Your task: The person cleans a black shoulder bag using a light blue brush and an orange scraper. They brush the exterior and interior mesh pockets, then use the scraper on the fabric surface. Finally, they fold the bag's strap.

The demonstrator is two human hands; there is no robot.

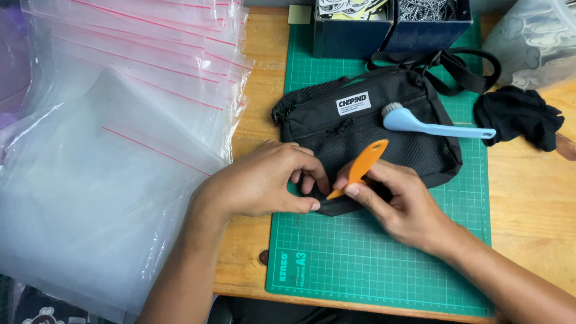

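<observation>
A small black pouch bag (391,124) with a mesh front pocket and a white label lies on a green cutting mat (378,256). My left hand (262,180) pinches the bag's lower left corner with its fingers curled over the fabric. My right hand (395,199) grips a small orange plastic tool (362,165), its tip pointed down at that same corner. A light blue brush (431,127) rests on top of the bag, touched by neither hand.
A stack of clear zip bags (104,158) with red seal lines covers the left side. Dark blue boxes (392,12) of stickers and cords stand behind the mat. A black cloth (519,116) and a plastic tub (544,30) sit at right on the wooden table (546,207).
</observation>
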